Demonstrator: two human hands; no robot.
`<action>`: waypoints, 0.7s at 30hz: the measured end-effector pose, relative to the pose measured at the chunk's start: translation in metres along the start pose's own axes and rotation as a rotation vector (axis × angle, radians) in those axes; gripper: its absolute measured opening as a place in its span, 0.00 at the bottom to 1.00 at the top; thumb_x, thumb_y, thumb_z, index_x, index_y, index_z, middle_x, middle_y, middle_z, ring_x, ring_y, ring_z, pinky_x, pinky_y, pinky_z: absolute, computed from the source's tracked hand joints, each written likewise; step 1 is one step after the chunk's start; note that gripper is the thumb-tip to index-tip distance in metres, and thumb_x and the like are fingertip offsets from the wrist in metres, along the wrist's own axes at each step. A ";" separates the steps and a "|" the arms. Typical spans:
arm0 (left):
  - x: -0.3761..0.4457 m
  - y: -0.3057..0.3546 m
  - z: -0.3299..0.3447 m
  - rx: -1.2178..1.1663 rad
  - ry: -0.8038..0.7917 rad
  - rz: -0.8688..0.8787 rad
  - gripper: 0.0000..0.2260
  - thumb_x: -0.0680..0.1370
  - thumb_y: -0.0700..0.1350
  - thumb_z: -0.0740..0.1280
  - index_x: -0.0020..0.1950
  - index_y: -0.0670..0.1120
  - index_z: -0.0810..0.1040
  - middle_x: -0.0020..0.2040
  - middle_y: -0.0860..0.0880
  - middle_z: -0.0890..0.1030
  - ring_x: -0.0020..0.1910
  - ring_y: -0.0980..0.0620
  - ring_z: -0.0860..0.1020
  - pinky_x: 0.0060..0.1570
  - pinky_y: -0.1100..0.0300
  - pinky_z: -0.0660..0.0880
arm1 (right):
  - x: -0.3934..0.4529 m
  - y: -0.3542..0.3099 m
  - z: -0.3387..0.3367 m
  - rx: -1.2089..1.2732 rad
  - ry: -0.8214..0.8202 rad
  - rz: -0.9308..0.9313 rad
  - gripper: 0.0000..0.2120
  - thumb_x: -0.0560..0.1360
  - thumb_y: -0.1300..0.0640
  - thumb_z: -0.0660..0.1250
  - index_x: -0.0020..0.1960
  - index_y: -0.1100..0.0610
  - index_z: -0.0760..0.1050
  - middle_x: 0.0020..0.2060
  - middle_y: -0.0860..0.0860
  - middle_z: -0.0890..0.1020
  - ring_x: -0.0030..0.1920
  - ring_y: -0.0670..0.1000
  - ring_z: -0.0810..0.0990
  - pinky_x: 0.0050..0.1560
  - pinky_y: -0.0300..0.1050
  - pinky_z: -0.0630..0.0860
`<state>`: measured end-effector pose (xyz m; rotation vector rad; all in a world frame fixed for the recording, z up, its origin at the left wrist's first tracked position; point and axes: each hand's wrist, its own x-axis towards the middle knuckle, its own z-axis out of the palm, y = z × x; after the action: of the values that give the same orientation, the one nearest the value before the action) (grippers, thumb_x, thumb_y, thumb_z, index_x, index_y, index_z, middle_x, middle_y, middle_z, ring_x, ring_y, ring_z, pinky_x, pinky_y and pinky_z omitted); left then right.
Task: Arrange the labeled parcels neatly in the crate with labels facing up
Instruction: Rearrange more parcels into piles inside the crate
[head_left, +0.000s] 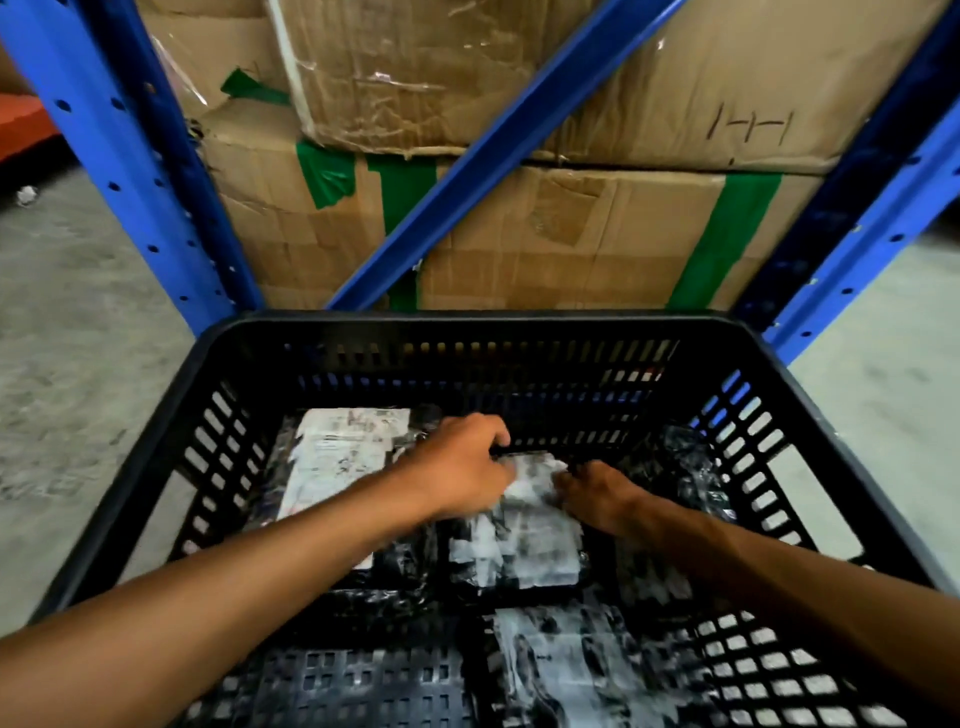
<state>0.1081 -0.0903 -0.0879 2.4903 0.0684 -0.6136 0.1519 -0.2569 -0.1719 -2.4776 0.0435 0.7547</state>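
crate (171, 410): black, slotted, on the floor before a blue rack (130, 171) stacked with boxes (571, 228).
parcels: dark bags with white labels, all inside the crate. left parcel (337, 457) label up by the far-left wall; middle parcel (524, 525) label up, under both hands; near parcel (561, 670) label up at the front; right parcel (691, 467) against the right wall, no label seen.
left hand (460, 467): fingers curled over the middle parcel's far edge, gripping it.
right hand (597, 493): pressed on the same parcel; grip blurred, could not tell.
risk, as judged: slick bags could slide or overlap when shifted, hiding a label; the right parcel may lie label down.
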 end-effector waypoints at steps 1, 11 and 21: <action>0.008 0.006 0.013 -0.040 -0.074 -0.011 0.18 0.79 0.45 0.62 0.69 0.46 0.70 0.64 0.45 0.74 0.50 0.48 0.77 0.45 0.60 0.72 | 0.000 0.008 -0.001 0.044 -0.061 0.014 0.21 0.82 0.52 0.55 0.64 0.68 0.73 0.62 0.65 0.77 0.63 0.63 0.76 0.55 0.45 0.71; 0.026 0.023 0.049 -0.291 -0.209 -0.241 0.28 0.79 0.61 0.53 0.76 0.49 0.61 0.76 0.45 0.63 0.70 0.46 0.68 0.63 0.54 0.70 | 0.008 0.009 -0.005 0.515 0.062 0.269 0.25 0.78 0.41 0.54 0.57 0.60 0.77 0.54 0.57 0.81 0.54 0.59 0.79 0.51 0.50 0.77; 0.008 -0.013 0.048 -0.764 0.196 -0.315 0.25 0.66 0.47 0.74 0.60 0.46 0.74 0.53 0.44 0.81 0.48 0.47 0.79 0.44 0.57 0.77 | -0.011 -0.012 -0.037 0.717 -0.182 0.001 0.28 0.81 0.43 0.48 0.47 0.63 0.77 0.45 0.62 0.83 0.42 0.58 0.83 0.51 0.55 0.80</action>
<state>0.0936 -0.1061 -0.1336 1.7879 0.6521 -0.3623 0.1640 -0.2673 -0.1345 -1.7264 0.2091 0.7896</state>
